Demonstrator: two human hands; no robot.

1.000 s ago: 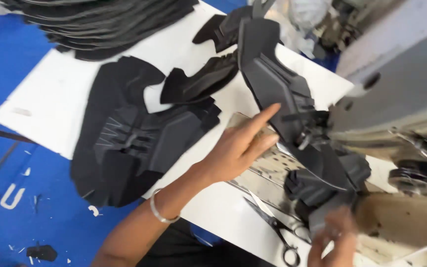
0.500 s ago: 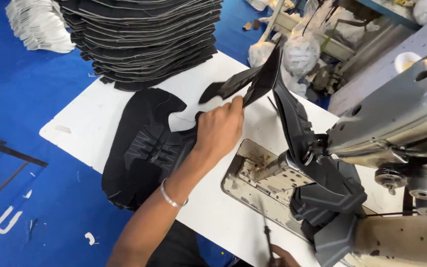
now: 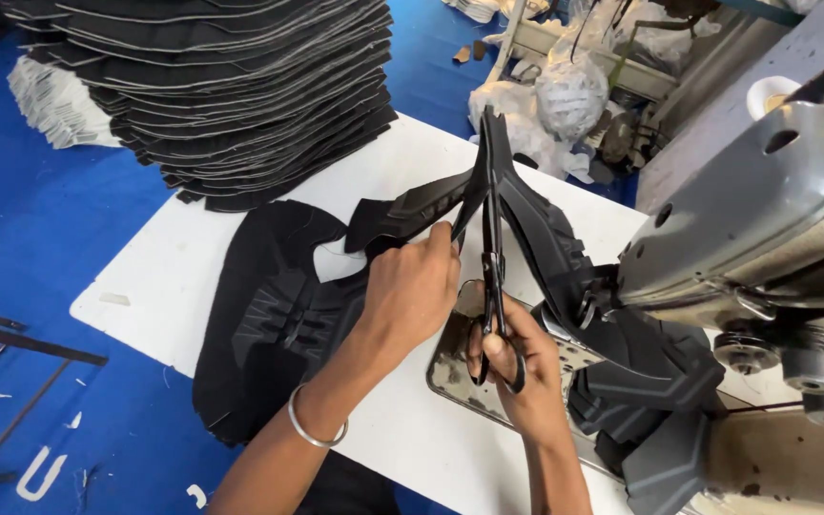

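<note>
My left hand (image 3: 414,291), with a metal bangle on the wrist, grips a black shoe-upper piece (image 3: 402,215) and holds it up over the white table (image 3: 145,286). My right hand (image 3: 517,367) holds black scissors (image 3: 493,257) upright. Their blades point up at the joint between that piece and the following one (image 3: 550,243) in a chain. The chain of sewn black pieces runs down under the head of the grey sewing machine (image 3: 765,210).
A flat pile of black upper pieces (image 3: 269,324) lies on the table by my left arm. A tall stack of cut black pieces (image 3: 221,86) sits at the table's far end. Blue floor lies to the left, and plastic-wrapped clutter (image 3: 569,91) stands behind.
My right hand has come up holding the scissors, which earlier lay on the table near the front edge. My left hand has lifted the black piece higher, and the view has shifted.
</note>
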